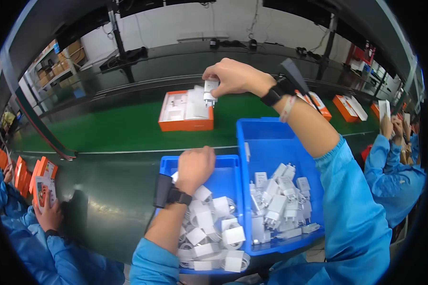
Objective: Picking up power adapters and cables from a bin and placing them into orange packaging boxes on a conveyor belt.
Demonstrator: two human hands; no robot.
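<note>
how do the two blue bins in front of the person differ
The left bin holds coiled white cables; the right bin holds white plug chargers. The left bin looks smaller than the right bin. The right bin reaches farther forward than the left bin. Both are open-topped, with white items inside.

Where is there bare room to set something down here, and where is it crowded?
Free: the green belt between the slanted post and the open orange box; the dark table between the co-worker's hand and the cable bin. Crowded: the cable bin, full of coiled cables, and the near end of the charger bin, heaped with white chargers.
</note>
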